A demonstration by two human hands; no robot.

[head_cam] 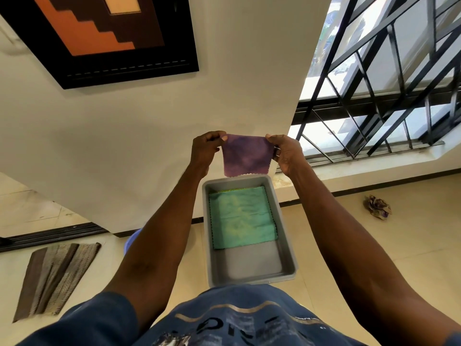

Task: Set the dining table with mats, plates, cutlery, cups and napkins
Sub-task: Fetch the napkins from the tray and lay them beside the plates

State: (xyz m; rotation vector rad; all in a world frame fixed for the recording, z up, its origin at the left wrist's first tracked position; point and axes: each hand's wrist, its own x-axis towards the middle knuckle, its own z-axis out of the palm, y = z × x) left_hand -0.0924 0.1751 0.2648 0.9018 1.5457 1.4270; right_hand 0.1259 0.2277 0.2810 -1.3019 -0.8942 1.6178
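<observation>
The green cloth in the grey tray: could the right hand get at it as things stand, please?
Probably yes, once freed. The green cloth lies uncovered in the open grey tray, right below the hands. But the right hand and left hand both pinch the purple cloth above it.

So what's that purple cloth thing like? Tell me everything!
The purple cloth is a small square, soft-looking like a napkin, with mottled lighter and darker patches and a zigzag-cut bottom edge. It hangs flat and spread out in the air. The left hand pinches one top corner and the right hand pinches the other. It hangs above the far end of a grey tray, where a green cloth lies.
</observation>
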